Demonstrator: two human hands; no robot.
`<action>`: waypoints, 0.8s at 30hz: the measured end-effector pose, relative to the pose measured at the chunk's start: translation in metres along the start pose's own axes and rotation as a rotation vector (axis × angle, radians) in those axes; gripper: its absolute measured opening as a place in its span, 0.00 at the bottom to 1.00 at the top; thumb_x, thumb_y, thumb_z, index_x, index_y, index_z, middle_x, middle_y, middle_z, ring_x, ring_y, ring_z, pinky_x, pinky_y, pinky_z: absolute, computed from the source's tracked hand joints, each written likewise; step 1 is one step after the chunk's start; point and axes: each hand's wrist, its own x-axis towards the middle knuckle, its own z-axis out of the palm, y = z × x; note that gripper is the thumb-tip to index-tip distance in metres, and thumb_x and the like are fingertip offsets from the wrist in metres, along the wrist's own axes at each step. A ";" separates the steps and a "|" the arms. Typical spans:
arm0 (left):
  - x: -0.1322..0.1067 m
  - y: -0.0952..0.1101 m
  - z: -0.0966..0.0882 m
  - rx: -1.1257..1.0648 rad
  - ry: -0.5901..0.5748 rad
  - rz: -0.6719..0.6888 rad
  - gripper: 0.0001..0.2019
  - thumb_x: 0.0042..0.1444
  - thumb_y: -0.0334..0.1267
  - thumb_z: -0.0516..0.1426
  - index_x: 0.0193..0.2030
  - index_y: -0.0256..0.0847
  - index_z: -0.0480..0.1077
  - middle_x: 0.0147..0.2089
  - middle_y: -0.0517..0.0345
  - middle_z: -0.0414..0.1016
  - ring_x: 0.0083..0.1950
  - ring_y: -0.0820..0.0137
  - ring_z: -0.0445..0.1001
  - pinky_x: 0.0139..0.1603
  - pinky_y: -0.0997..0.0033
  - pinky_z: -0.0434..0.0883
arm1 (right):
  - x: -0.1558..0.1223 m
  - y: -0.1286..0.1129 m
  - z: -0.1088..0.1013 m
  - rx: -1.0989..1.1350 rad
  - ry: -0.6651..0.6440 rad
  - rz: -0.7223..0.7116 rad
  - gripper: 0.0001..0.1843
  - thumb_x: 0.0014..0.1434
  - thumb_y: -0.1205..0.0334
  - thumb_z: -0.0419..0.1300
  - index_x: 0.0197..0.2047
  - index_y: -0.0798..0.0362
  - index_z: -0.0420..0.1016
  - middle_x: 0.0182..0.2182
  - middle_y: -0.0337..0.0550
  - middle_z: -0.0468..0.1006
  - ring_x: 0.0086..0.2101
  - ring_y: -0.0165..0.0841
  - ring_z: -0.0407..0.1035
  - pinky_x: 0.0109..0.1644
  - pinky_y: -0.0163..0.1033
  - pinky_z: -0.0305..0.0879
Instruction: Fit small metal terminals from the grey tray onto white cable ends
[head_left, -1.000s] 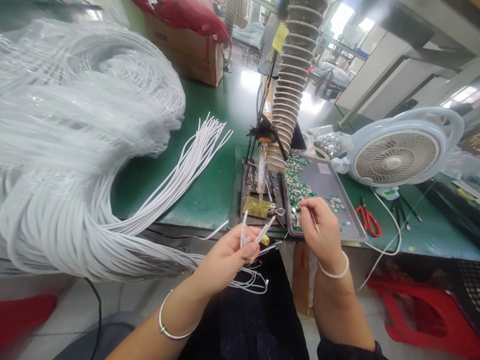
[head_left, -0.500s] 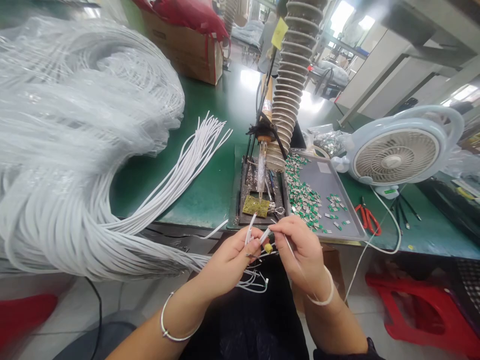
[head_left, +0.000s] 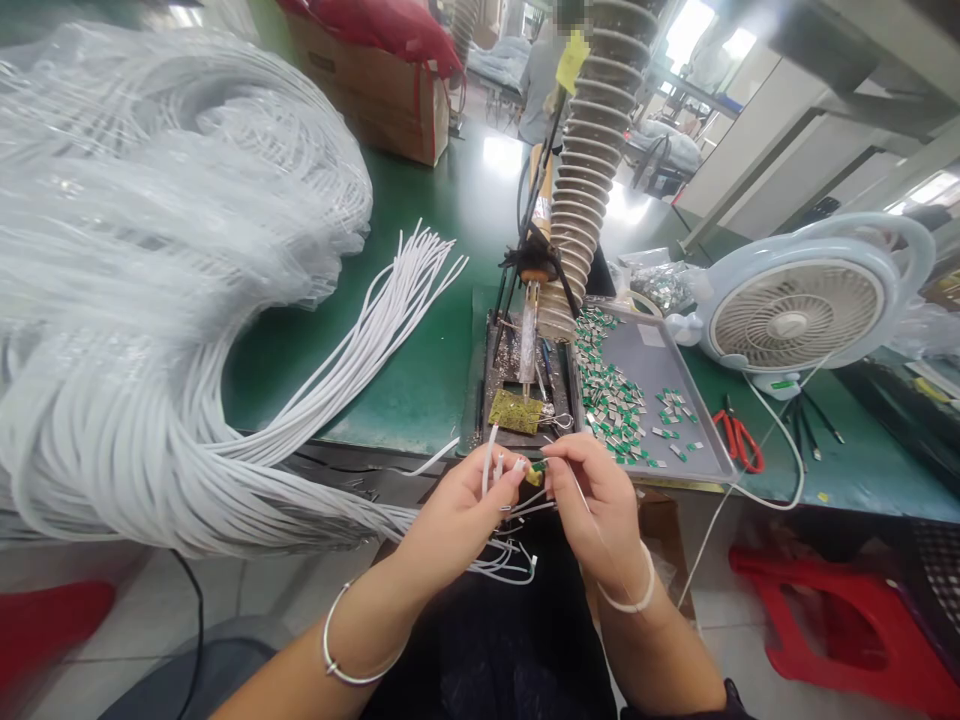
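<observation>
My left hand is closed around a white cable, whose end sticks up above the thumb and fingers. My right hand is closed too, pinching a thin solder wire that runs back across the palm towards the wrist. Between the fingertips of both hands sit a small green piece and a yellow bit; which fingers touch them I cannot make out. Just beyond the hands, a soldering iron stands upright, tip down, over a yellowish sponge.
A thick bundle of white cables fills the left side. Small green-and-metal connectors lie in a grey tray at right. Near it are red-handled pliers and a fan. A ribbed hose hangs behind the iron.
The right fingertips have moved slightly down, and a white piece between the hands no longer shows there. The small green piece shows more clearly. The left hand has barely shifted.
</observation>
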 end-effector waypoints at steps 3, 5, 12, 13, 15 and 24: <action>0.001 0.001 0.002 -0.064 0.065 -0.009 0.12 0.53 0.46 0.57 0.30 0.40 0.62 0.23 0.68 0.55 0.23 0.77 0.50 0.24 0.74 0.52 | -0.003 0.004 0.004 0.060 0.060 0.096 0.05 0.59 0.66 0.52 0.37 0.51 0.68 0.28 0.39 0.70 0.26 0.27 0.66 0.29 0.34 0.65; 0.002 0.000 0.003 -0.118 0.090 -0.020 0.12 0.51 0.46 0.58 0.30 0.40 0.62 0.24 0.68 0.56 0.23 0.78 0.50 0.24 0.74 0.51 | -0.004 0.005 0.007 0.086 0.079 0.133 0.04 0.59 0.65 0.53 0.37 0.51 0.68 0.27 0.38 0.69 0.25 0.27 0.65 0.28 0.34 0.64; 0.004 0.000 0.006 -0.148 0.122 0.000 0.12 0.52 0.47 0.58 0.30 0.40 0.65 0.22 0.68 0.57 0.22 0.78 0.51 0.25 0.74 0.53 | -0.003 0.003 0.016 0.136 0.089 0.185 0.04 0.59 0.63 0.52 0.35 0.52 0.67 0.22 0.35 0.66 0.23 0.26 0.63 0.26 0.33 0.63; 0.003 0.000 0.007 -0.151 0.120 0.009 0.12 0.52 0.47 0.58 0.30 0.39 0.65 0.22 0.68 0.57 0.22 0.78 0.51 0.25 0.74 0.53 | -0.003 0.003 0.017 0.146 0.088 0.190 0.04 0.59 0.63 0.52 0.35 0.52 0.66 0.22 0.35 0.66 0.22 0.26 0.63 0.26 0.33 0.63; 0.003 0.000 0.007 -0.156 0.122 0.027 0.11 0.52 0.46 0.57 0.31 0.39 0.67 0.22 0.68 0.58 0.22 0.78 0.51 0.25 0.74 0.54 | -0.003 0.004 0.019 0.166 0.091 0.197 0.04 0.59 0.62 0.53 0.35 0.52 0.66 0.21 0.34 0.66 0.22 0.26 0.63 0.26 0.33 0.63; 0.003 -0.001 0.006 -0.120 0.160 0.096 0.06 0.55 0.38 0.55 0.29 0.40 0.66 0.33 0.62 0.68 0.25 0.78 0.58 0.30 0.74 0.58 | -0.002 0.004 0.025 0.225 0.104 0.222 0.04 0.59 0.62 0.53 0.34 0.52 0.66 0.21 0.33 0.65 0.21 0.25 0.62 0.25 0.32 0.61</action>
